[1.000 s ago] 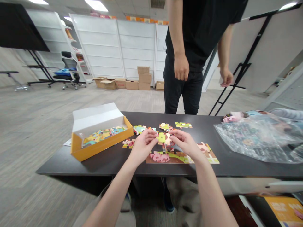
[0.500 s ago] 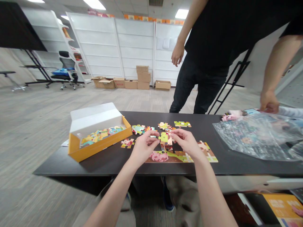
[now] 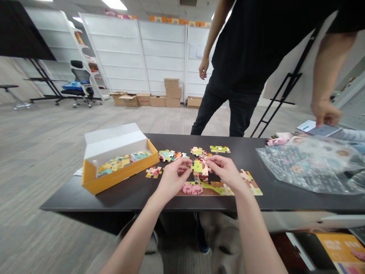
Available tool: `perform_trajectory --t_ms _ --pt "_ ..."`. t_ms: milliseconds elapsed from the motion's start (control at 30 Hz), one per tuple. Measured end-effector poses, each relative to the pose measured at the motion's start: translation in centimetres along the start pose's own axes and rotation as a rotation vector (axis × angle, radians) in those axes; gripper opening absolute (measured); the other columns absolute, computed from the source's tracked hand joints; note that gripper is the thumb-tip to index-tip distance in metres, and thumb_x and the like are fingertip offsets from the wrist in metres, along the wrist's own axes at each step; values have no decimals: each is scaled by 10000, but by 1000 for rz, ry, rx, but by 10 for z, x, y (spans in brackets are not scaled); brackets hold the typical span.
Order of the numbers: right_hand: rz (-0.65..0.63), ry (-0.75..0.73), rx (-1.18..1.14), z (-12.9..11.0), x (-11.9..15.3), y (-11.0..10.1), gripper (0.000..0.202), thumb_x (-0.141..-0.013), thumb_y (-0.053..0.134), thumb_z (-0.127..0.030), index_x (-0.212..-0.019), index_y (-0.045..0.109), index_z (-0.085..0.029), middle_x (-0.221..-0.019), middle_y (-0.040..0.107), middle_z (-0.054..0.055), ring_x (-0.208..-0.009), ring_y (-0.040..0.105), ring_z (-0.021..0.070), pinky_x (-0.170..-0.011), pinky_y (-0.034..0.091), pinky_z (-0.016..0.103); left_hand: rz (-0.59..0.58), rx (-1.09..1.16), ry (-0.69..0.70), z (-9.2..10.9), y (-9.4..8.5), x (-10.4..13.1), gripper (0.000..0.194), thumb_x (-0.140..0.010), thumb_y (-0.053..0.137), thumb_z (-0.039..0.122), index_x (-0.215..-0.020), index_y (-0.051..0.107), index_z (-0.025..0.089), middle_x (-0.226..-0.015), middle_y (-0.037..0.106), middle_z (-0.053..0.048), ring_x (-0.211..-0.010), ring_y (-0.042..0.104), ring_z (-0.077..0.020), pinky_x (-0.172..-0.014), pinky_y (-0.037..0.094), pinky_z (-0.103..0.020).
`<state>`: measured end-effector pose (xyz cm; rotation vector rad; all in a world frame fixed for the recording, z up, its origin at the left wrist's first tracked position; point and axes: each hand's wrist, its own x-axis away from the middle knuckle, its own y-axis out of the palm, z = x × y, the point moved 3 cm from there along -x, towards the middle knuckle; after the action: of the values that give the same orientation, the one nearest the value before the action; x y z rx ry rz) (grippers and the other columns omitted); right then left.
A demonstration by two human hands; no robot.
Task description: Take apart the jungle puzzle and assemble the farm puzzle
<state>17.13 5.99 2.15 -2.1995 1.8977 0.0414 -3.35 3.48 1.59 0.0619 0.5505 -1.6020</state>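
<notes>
Green-and-pink puzzle piece (image 3: 197,167) at the centre of the clock, between the two hands above the dark table (image 3: 119,201); whether it is one piece or two joined is unclear. From the left, the yellow box (image 3: 125,176) stands open at nine o'clock, its white lid raised, loose pieces (image 3: 119,163) inside. Nearer, also at about nine, a pink piece (image 3: 154,172) lies just beside the box. At ten, several colourful pieces (image 3: 167,155) lie together. The left hand (image 3: 173,176) is at eight, half open, thumb and fingertips apart by the piece's left edge; whether they touch it cannot be told. Toward twelve sits a small cluster (image 3: 196,151). The assembled strip (image 3: 192,188) runs from six to four. At one o'clock lies a green piece (image 3: 219,149). The right hand (image 3: 226,172), at four, pinches the piece's right side between thumb and fingers. At three is a clear plastic bag (image 3: 308,163); at two, another person's hand (image 3: 325,113) holds a flat device (image 3: 325,131).
</notes>
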Motion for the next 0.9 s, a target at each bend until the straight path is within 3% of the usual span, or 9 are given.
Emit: perform_trajectory --t_ms 467,567,633,700,800,900 --pt "-70 14 22 -13 7 -5 376 -737 797 -497 -912 703 -178 -787 737 35 -713 673 171 -713 549 319 6 -19 29 3 3 1 188 -851 626 194 -1036 655 188 -912 724 -36 -806 723 -160 -743 588 -274" --pt "129 1 112 -11 10 -36 438 -755 771 -538 -998 679 -184 -808 748 45 -690 668 179 -598 526 284 -28 -116 83 3 5 4 210 -884 601 180 -1088 647 197 -944 724 -37 -839 711 -165 -783 584 -302" --pt "359 3 186 -7 16 -67 487 -747 765 -573 -1035 654 -197 -826 757 52 -629 648 178 -495 471 256 -108 -212 126 4 8 7 212 -904 600 189 -1109 653 210 -1033 729 -49 -912 704 -183 -836 574 -328" --pt "490 -17 289 -2 23 -95 464 -742 765 -579 -974 667 -190 -809 760 74 -652 659 191 -514 467 256 -214 -292 174 6 12 11 189 -923 608 211 -1102 670 222 -1113 727 -61 -1014 687 -207 -903 556 -354" --pt "537 -12 363 6 30 -122 409 -753 755 -544 -946 692 -189 -827 775 101 -734 695 221 -585 493 277 -352 -400 264 10 19 15 180 -949 614 257 -1109 692 230 -1168 725 -66 -1137 637 -235 -999 514 -391" --pt "520 25 426 15 31 -130 376 -776 717 -508 -968 708 -185 -823 778 104 -718 694 220 -599 500 290 -433 -532 328 11 26 17 204 -977 596 318 -1124 705 229 -1220 711 -63 -1204 587 -249 -1058 473 -424"
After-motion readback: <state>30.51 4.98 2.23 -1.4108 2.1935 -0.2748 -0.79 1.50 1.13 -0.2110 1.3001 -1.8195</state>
